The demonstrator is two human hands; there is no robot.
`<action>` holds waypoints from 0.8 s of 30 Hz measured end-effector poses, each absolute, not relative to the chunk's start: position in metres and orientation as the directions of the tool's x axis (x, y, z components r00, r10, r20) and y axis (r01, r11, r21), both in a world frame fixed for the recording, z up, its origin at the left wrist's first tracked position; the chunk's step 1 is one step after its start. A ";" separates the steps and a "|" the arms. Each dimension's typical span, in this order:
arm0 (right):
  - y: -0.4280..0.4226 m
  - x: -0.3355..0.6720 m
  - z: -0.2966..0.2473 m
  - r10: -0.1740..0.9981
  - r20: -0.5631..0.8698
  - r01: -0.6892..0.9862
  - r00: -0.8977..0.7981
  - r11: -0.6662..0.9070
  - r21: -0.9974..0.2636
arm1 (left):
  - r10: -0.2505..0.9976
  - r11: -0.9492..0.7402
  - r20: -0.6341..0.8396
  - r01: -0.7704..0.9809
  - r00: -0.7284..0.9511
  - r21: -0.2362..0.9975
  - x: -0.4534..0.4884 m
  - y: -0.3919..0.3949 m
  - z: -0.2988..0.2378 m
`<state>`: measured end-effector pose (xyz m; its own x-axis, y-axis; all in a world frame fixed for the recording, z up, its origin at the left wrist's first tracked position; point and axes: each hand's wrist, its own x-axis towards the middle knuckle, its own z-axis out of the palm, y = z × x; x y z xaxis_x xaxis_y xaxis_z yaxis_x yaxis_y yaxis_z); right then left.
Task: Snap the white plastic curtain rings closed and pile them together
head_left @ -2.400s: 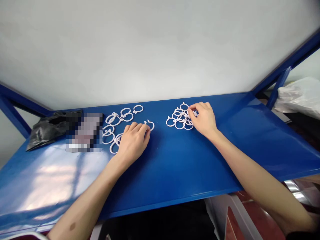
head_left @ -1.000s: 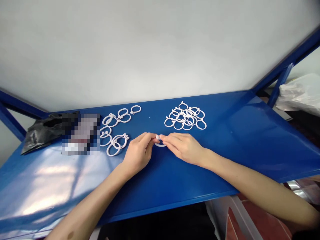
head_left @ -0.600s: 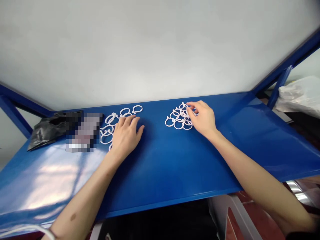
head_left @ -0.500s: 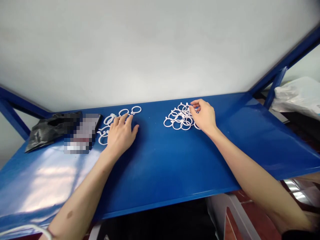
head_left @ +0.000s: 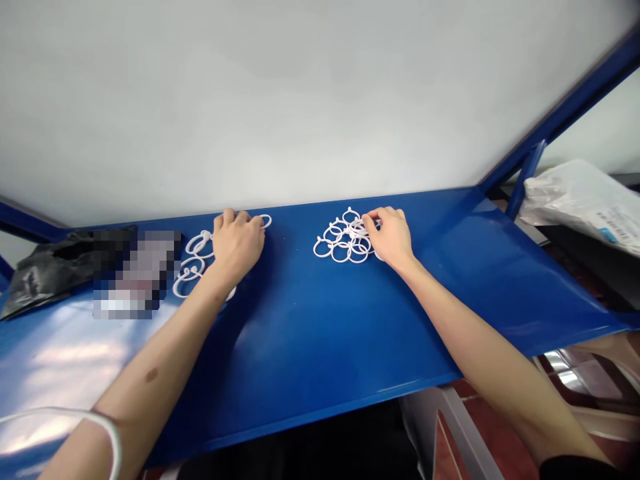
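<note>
My left hand (head_left: 237, 243) is over the left group of white plastic rings, its fingers curled down around the edge of one curtain ring (head_left: 267, 219); the fingertips are hidden. More rings (head_left: 186, 283) with small knobs lie beside its wrist, partly under the forearm. My right hand (head_left: 391, 235) is at the right edge of a loose pile of similar white rings (head_left: 341, 251). Its thumb and index finger are pinched together on a ring at the pile's upper right. The other fingers are bent, and the hand covers part of the pile.
Both groups lie on a blue metal shelf (head_left: 310, 333) against a pale wall (head_left: 300, 100). A black plastic bag (head_left: 65, 260) and a blurred-out flat object (head_left: 143, 267) are at the left. A clear bag (head_left: 580, 200) sits beyond the right-hand blue frame. A white cord (head_left: 113, 433) crosses my left forearm.
The view has shifted slightly to the right. My left hand has moved up toward the back rings and its fingers have curled in. My right thumb and index finger have closed at the pile.
</note>
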<state>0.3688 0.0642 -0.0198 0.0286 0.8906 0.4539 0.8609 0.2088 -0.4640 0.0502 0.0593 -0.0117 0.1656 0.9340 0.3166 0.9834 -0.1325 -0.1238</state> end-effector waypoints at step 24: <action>-0.022 0.304 -0.009 0.777 0.424 0.311 -0.464 0.592 -0.744 | 0.713 -0.668 0.600 0.613 0.363 0.423 0.084 -0.043 -0.006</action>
<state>0.3045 -0.0218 -0.0092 -0.4643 0.7773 0.4245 0.3106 0.5917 -0.7439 0.0836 -0.0430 -0.0063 0.3631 0.7126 0.6002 0.6125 -0.6680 0.4225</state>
